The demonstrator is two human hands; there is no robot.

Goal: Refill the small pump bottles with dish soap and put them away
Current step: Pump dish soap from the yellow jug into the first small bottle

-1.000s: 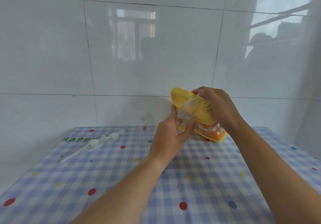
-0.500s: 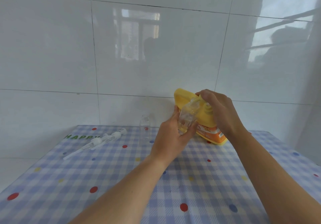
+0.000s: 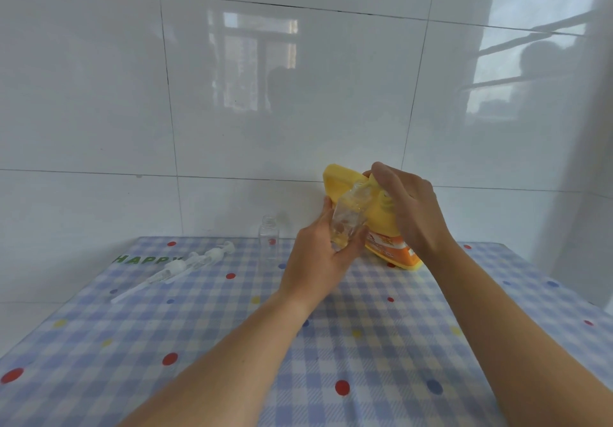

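A white tiled wall (image 3: 99,95) is seen behind a table covered by a blue checked cloth (image 3: 365,343) with coloured dots. Above the far part of the cloth, a small clear bottle (image 3: 346,221) is gripped by the left hand (image 3: 318,261), whose fingers are wrapped around its lower body; the bottle is tilted, with its open neck pointing up and to the right. A little pale liquid can be made out in its bottom. A yellow soap jug (image 3: 381,224) with an orange label is held tipped just behind and to the right of the bottle, its lower corner near or on the cloth. The jug's top is clasped by the right hand (image 3: 408,207), closed over the spout area, which is met by the bottle's neck. The spout itself is hidden by the fingers. To the left of the left hand, a second clear bottle (image 3: 268,237) is stood upright and uncapped near the wall. Further left, two white pump heads (image 3: 185,265) with long tubes are laid side by side on the cloth, well apart from both hands.
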